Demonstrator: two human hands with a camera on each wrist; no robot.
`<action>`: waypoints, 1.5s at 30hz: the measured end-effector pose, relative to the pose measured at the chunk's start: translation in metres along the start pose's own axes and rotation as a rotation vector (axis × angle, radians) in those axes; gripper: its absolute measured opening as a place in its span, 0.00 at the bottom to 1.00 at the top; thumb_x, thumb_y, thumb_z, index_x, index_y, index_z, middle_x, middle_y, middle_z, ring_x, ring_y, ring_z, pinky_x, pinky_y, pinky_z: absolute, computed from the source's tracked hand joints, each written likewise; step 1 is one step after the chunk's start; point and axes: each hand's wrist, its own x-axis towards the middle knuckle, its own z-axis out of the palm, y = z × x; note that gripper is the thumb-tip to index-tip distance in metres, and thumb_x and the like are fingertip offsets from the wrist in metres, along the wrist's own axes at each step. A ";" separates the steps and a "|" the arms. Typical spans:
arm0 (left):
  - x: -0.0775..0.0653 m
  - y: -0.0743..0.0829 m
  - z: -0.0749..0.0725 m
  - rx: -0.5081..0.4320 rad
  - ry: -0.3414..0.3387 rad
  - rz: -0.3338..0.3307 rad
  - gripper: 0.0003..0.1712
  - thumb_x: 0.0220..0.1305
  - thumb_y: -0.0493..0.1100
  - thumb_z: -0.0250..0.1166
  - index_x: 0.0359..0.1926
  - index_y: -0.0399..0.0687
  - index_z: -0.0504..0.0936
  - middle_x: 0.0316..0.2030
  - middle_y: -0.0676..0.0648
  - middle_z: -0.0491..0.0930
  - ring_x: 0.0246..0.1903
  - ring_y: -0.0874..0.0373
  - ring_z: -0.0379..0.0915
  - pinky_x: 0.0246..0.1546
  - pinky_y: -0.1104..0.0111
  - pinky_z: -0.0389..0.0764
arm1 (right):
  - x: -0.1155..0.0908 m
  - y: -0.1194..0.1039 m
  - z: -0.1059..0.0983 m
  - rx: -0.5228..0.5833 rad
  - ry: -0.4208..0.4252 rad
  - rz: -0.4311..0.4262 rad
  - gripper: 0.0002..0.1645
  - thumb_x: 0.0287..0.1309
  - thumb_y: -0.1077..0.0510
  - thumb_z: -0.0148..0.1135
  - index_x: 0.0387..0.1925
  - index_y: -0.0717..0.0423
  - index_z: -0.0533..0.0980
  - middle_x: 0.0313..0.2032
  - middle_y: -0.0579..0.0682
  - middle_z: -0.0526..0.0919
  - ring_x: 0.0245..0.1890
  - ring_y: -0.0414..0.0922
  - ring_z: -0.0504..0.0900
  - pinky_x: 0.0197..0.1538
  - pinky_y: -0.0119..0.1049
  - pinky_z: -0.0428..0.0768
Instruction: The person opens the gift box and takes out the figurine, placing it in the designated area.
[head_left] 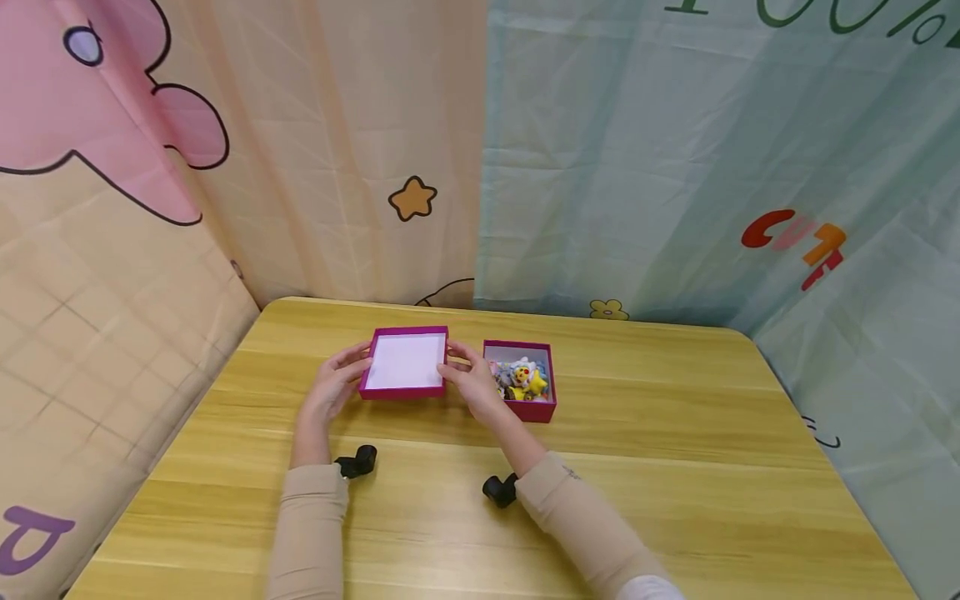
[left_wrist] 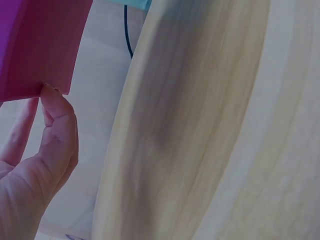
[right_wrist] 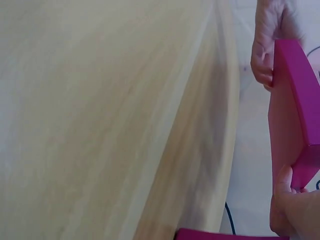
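Between both hands is a magenta box lid (head_left: 407,362), its white inside facing the head camera. My left hand (head_left: 334,385) pinches the lid's left side; the left wrist view shows thumb and fingers at the edge of the lid (left_wrist: 45,50). On the opposite side my right hand (head_left: 472,382) pinches the lid by its right wall. The right wrist view has the lid (right_wrist: 295,110) raised on edge, with both hands gripping it. Just right of my right hand, a magenta box (head_left: 534,412) stands on the table, holding several small colourful figurines (head_left: 525,377), partly hidden by that hand.
The wooden table (head_left: 675,467) reaches back to patterned curtains (head_left: 360,167). Black wrist-worn cameras (head_left: 364,460) sit at both wrists, close above the tabletop. A dark cable (left_wrist: 128,35) hangs beyond the table edge in the left wrist view.
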 end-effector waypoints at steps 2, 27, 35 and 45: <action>0.000 0.000 -0.004 0.031 0.006 -0.015 0.32 0.62 0.38 0.60 0.65 0.39 0.60 0.47 0.52 0.66 0.42 0.62 0.66 0.40 0.78 0.76 | 0.001 0.003 0.004 -0.007 0.005 -0.002 0.27 0.54 0.69 0.59 0.58 0.63 0.68 0.51 0.60 0.71 0.50 0.53 0.73 0.51 0.37 0.77; 0.004 -0.020 -0.016 0.286 -0.016 -0.045 0.29 0.67 0.39 0.53 0.67 0.39 0.58 0.61 0.36 0.59 0.51 0.52 0.64 0.45 0.75 0.75 | 0.008 0.040 0.027 -0.050 0.105 0.084 0.26 0.54 0.74 0.53 0.57 0.67 0.68 0.48 0.61 0.73 0.45 0.51 0.73 0.50 0.38 0.77; 0.008 -0.020 -0.014 0.360 0.001 -0.056 0.28 0.67 0.39 0.53 0.67 0.41 0.59 0.60 0.35 0.59 0.54 0.48 0.62 0.57 0.62 0.70 | 0.010 0.042 0.026 -0.102 0.124 0.091 0.27 0.53 0.72 0.56 0.57 0.65 0.69 0.47 0.60 0.75 0.45 0.50 0.74 0.48 0.36 0.78; 0.010 -0.019 -0.010 0.501 0.023 0.003 0.27 0.64 0.36 0.56 0.64 0.37 0.63 0.56 0.31 0.66 0.47 0.53 0.69 0.44 0.74 0.76 | 0.012 0.044 0.022 -0.126 0.129 0.101 0.29 0.51 0.74 0.57 0.57 0.62 0.70 0.45 0.59 0.75 0.42 0.49 0.74 0.44 0.33 0.79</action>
